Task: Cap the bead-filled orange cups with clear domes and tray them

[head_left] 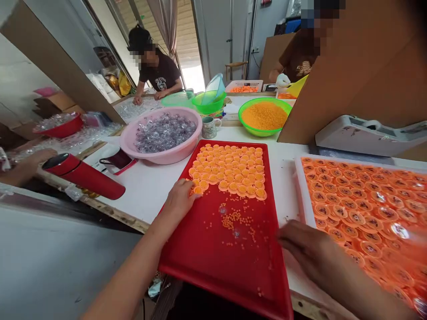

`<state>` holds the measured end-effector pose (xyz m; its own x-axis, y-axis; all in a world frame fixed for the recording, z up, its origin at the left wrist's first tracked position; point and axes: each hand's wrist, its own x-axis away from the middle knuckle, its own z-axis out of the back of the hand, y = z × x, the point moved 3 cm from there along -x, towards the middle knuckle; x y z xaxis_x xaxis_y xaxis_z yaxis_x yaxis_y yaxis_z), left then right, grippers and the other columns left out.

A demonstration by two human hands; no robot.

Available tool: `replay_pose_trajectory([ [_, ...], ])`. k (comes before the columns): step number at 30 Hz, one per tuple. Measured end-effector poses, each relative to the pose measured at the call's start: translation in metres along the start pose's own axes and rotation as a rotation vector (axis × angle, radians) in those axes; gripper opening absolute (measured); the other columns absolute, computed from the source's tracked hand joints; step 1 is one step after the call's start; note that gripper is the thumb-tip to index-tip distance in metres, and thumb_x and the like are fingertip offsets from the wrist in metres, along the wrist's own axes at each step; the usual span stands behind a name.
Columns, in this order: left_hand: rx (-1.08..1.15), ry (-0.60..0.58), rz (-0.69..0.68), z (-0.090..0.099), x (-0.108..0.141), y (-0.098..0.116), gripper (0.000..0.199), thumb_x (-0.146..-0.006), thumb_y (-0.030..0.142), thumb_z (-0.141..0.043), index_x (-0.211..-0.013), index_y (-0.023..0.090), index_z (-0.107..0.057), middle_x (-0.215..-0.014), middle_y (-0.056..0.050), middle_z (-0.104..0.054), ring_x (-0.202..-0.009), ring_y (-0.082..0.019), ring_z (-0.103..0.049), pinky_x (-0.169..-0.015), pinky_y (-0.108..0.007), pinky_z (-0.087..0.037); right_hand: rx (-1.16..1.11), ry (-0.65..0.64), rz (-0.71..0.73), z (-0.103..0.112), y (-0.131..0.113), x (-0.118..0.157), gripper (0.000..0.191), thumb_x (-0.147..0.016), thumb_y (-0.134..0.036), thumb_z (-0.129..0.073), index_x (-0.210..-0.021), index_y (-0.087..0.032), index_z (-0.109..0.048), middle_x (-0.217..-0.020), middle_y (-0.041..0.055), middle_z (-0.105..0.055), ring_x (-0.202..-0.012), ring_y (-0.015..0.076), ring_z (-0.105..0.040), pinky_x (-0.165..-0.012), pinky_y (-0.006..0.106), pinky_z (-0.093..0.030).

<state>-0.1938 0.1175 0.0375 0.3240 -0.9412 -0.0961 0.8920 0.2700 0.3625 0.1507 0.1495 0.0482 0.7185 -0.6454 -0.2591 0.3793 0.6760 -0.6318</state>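
Note:
A red tray [220, 262] lies on the white table, its far part covered with rows of round orange caps [230, 166]. My left hand [180, 198] reaches over the tray's left rim, thumb and fingers closed around an orange cap [198, 190] at the near end of the rows. Small orange pellets [235, 220] and a couple of clear plastic bits lie scattered on the tray. My right hand [303, 242] is beside the tray's right rim with fingers pressed together; whatever they pinch, if anything, is hidden.
To the right, a white crate [300, 191] holds many orange caps. Behind the tray stand a pink basin [160, 158] of clear plastic pieces, a mug [209, 128] and a green bowl [267, 133] of orange pellets. A red thermos [90, 178] is at left. Two people sit across.

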Motion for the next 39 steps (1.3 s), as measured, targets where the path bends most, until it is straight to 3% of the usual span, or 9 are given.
replay_pose_trajectory([
  [4,0.029,-0.061,-0.061,0.004,-0.007,0.012,0.003,-0.081,0.014,-0.064,-0.080,0.016,-0.062,-0.089,-0.006,-0.060,-0.091,-0.023,-0.056,-0.086,-0.039,-0.045,0.093,-0.267,0.004,-0.061,-0.021,-0.059,0.024,-0.093,-0.006,-0.046,-0.087,-0.018,-0.067,-0.082,0.0039,-0.063,-0.068,0.0143,-0.060,-0.061,0.025,-0.046],
  [8,0.105,-0.092,-0.067,0.018,0.005,0.026,0.011,-0.082,0.011,-0.060,-0.073,0.017,-0.057,-0.088,-0.006,-0.059,-0.089,-0.023,-0.055,-0.083,-0.038,-0.044,0.177,-0.278,-0.001,-0.098,-0.033,-0.100,0.020,-0.088,-0.001,-0.052,-0.088,-0.014,-0.066,-0.088,0.0061,-0.064,-0.075,0.0148,-0.060,-0.066,0.023,-0.045],
  [13,0.372,-0.227,0.009,0.019,0.047,0.044,0.007,-0.080,0.021,-0.065,-0.078,0.019,-0.058,-0.078,0.001,-0.065,-0.072,-0.016,-0.060,-0.067,-0.028,-0.048,0.208,-0.287,-0.012,-0.124,-0.030,-0.109,0.023,-0.079,0.005,-0.053,-0.074,-0.014,-0.064,-0.078,0.0091,-0.064,-0.076,0.0205,-0.060,-0.069,0.029,-0.045],
  [16,0.736,-0.331,0.112,0.011,0.074,0.050,0.010,-0.077,0.020,-0.067,-0.085,0.018,-0.060,-0.083,0.001,-0.067,-0.076,-0.015,-0.063,-0.068,-0.024,-0.050,0.185,-0.230,-0.071,-0.118,-0.025,-0.099,0.025,-0.078,0.006,-0.050,-0.088,-0.010,-0.066,-0.088,0.0138,-0.065,-0.082,0.0239,-0.061,-0.074,0.033,-0.047],
  [19,0.881,-0.331,0.174,0.008,0.090,0.052,0.018,-0.074,0.018,-0.068,-0.091,0.018,-0.063,-0.092,-0.001,-0.067,-0.086,-0.017,-0.063,-0.076,-0.025,-0.051,0.089,-0.134,-0.174,-0.099,-0.021,-0.079,0.034,-0.086,0.000,-0.043,-0.113,-0.010,-0.061,-0.099,0.0139,-0.064,-0.088,0.0223,-0.062,-0.079,0.035,-0.049],
  [24,1.003,-0.435,0.234,0.000,0.099,0.057,0.020,-0.078,0.025,-0.069,-0.095,0.019,-0.062,-0.095,-0.002,-0.067,-0.089,-0.018,-0.062,-0.078,-0.027,-0.049,-0.922,-0.043,-0.597,-0.078,-0.024,-0.033,0.022,-0.092,-0.027,-0.057,-0.111,-0.019,-0.064,-0.075,-0.0001,-0.059,-0.066,0.0133,-0.059,-0.067,0.029,-0.053],
  [27,1.082,-0.510,0.225,-0.007,0.101,0.067,0.020,-0.079,0.025,-0.068,-0.097,0.019,-0.061,-0.095,-0.002,-0.068,-0.091,-0.018,-0.062,-0.081,-0.028,-0.049,-1.246,0.041,-0.663,-0.077,-0.034,-0.016,0.015,-0.084,-0.027,-0.071,-0.098,-0.021,-0.066,-0.079,-0.0011,-0.058,-0.071,0.0121,-0.056,-0.065,0.026,-0.054],
  [32,1.121,-0.524,0.201,-0.012,0.103,0.082,0.023,-0.077,0.024,-0.068,-0.098,0.017,-0.061,-0.099,-0.005,-0.069,-0.095,-0.021,-0.063,-0.080,-0.030,-0.050,-1.309,0.067,-0.645,-0.082,-0.040,-0.008,0.013,-0.084,-0.026,-0.073,-0.089,-0.020,-0.062,-0.071,-0.0029,-0.057,-0.064,0.0099,-0.056,-0.058,0.023,-0.054],
  [39,1.105,-0.536,0.216,-0.014,0.104,0.084,0.027,-0.076,0.023,-0.069,-0.101,0.016,-0.062,-0.097,-0.006,-0.070,-0.094,-0.023,-0.065,-0.081,-0.033,-0.050,-1.173,-0.002,-0.597,-0.082,-0.043,-0.006,0.021,-0.085,-0.036,-0.071,-0.098,-0.020,-0.066,-0.070,-0.0019,-0.061,-0.059,0.0105,-0.059,-0.056,0.025,-0.057],
])
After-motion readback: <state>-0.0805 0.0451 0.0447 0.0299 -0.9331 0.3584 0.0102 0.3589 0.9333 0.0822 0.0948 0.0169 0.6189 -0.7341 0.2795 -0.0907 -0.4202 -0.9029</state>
